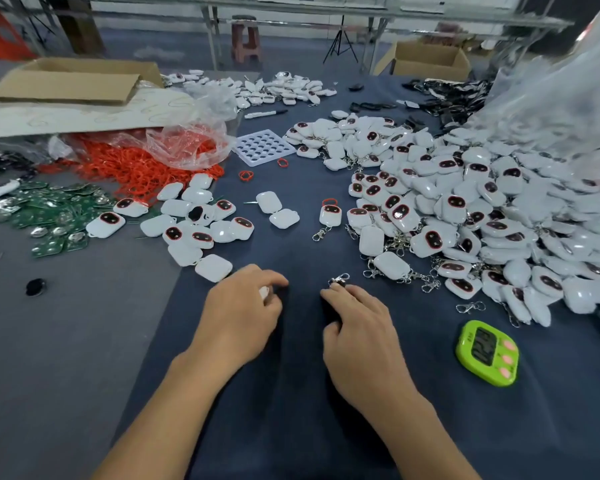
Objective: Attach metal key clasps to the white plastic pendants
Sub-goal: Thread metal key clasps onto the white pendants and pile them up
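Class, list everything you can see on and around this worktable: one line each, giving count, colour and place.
white plastic pendants: many, white with dark faces, heap at right, smaller groups left and back
metal key clasps: several, silver, along the heap's near edge
timer: one, green, near right
cord loops: heap, red, left
circuit boards: many, green, far left
holed tray: one, white, centre back
marker: one, white and black, behind tray
cardboard boxes: two, brown, back left, back right
left hand: one, near centre, grips a mostly hidden white piece
right hand: one, near centre, pinches a silver clasp
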`<control>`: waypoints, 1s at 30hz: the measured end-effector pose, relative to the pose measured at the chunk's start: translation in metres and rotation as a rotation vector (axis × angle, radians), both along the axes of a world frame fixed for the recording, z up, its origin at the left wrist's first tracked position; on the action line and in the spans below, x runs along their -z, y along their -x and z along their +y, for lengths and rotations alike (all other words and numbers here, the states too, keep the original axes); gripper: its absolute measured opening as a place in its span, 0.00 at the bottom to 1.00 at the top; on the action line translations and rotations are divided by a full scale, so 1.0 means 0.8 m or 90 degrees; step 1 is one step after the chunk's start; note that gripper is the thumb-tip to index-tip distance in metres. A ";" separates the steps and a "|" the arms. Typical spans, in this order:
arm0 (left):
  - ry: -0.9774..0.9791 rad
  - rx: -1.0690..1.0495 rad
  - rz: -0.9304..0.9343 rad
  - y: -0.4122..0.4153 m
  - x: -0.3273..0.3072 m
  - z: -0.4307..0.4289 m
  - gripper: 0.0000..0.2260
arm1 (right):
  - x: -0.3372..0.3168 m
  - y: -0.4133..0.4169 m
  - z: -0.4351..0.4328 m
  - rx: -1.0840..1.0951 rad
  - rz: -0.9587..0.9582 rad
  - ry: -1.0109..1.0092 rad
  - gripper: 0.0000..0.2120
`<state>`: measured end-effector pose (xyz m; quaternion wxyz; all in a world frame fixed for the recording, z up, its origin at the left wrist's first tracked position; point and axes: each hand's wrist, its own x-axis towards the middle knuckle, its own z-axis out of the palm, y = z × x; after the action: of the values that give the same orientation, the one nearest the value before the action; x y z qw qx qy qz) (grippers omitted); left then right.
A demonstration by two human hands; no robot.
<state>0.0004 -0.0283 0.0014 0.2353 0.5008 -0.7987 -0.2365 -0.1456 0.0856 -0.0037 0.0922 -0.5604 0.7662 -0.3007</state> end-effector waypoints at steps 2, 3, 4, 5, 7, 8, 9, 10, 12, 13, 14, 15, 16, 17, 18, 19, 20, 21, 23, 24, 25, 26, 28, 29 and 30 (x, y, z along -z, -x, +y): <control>0.015 0.027 0.019 0.018 0.002 -0.005 0.14 | -0.004 0.000 -0.019 -0.094 -0.041 -0.015 0.28; 0.009 0.020 0.051 0.023 0.002 -0.011 0.15 | -0.006 0.005 -0.029 -0.139 -0.072 -0.019 0.29; -0.010 0.003 0.091 0.026 0.000 -0.017 0.16 | -0.009 0.011 -0.038 -0.163 -0.108 -0.006 0.29; -0.040 -0.023 0.133 0.027 -0.001 -0.024 0.15 | -0.011 0.018 -0.046 -0.156 -0.158 0.017 0.28; -0.133 -0.083 0.225 0.030 -0.005 -0.039 0.14 | -0.012 0.032 -0.060 -0.073 -0.300 0.077 0.24; -0.189 -0.110 0.287 0.032 -0.007 -0.044 0.14 | -0.011 0.036 -0.065 -0.023 -0.348 0.101 0.22; -0.237 -0.133 0.350 0.035 -0.009 -0.047 0.14 | -0.010 0.036 -0.070 0.013 -0.367 0.119 0.19; -0.270 -0.147 0.399 0.038 -0.012 -0.049 0.14 | -0.010 0.032 -0.075 0.027 -0.359 0.126 0.15; -0.298 -0.141 0.455 0.044 -0.017 -0.049 0.17 | -0.010 0.019 -0.082 0.000 -0.322 0.113 0.06; -0.302 -0.129 0.480 0.048 -0.020 -0.048 0.19 | -0.011 0.011 -0.085 -0.019 -0.308 0.104 0.06; -0.303 -0.117 0.510 0.052 -0.021 -0.047 0.20 | -0.012 0.005 -0.089 -0.040 -0.301 0.101 0.10; -0.304 -0.102 0.538 0.056 -0.022 -0.046 0.21 | -0.012 0.001 -0.093 -0.058 -0.295 0.103 0.15; -0.303 -0.086 0.555 0.061 -0.021 -0.045 0.22 | -0.012 -0.003 -0.097 -0.074 -0.287 0.103 0.20; -0.301 -0.072 0.559 0.064 -0.020 -0.042 0.23 | -0.012 -0.005 -0.101 -0.087 -0.281 0.099 0.25; -0.294 -0.054 0.555 0.067 -0.019 -0.038 0.23 | -0.011 -0.006 -0.104 -0.090 -0.285 0.095 0.27; -0.277 -0.028 0.542 0.069 -0.017 -0.034 0.23 | -0.011 -0.007 -0.107 -0.081 -0.299 0.098 0.28; -0.248 0.002 0.515 0.071 -0.016 -0.030 0.23 | -0.013 -0.006 -0.110 -0.061 -0.332 0.114 0.26; -0.214 0.032 0.478 0.072 -0.015 -0.025 0.23 | -0.014 -0.001 -0.113 -0.032 -0.375 0.141 0.23; -0.126 0.064 0.407 0.072 -0.013 -0.019 0.22 | -0.015 0.011 -0.117 0.041 -0.456 0.199 0.14; -0.061 0.055 0.365 0.071 -0.011 -0.020 0.22 | -0.014 0.019 -0.118 0.082 -0.498 0.222 0.11; 0.007 0.037 0.315 0.067 -0.008 -0.024 0.21 | -0.012 0.025 -0.119 0.118 -0.557 0.243 0.09; 0.057 0.025 0.258 0.062 -0.005 -0.031 0.21 | -0.011 0.031 -0.119 0.143 -0.632 0.260 0.08; 0.071 0.062 0.131 0.051 -0.003 -0.041 0.18 | -0.008 0.036 -0.120 0.152 -0.745 0.275 0.07; 0.059 0.095 0.074 0.049 -0.002 -0.043 0.16 | -0.008 0.036 -0.120 0.144 -0.761 0.273 0.06; 0.054 0.117 0.036 0.047 0.000 -0.042 0.13 | -0.007 0.036 -0.120 0.134 -0.764 0.266 0.07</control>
<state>-0.0376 -0.0619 0.0016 0.2562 0.4084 -0.8433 -0.2375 -0.1743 -0.0108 0.0019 0.3636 -0.2224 0.5575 -0.7124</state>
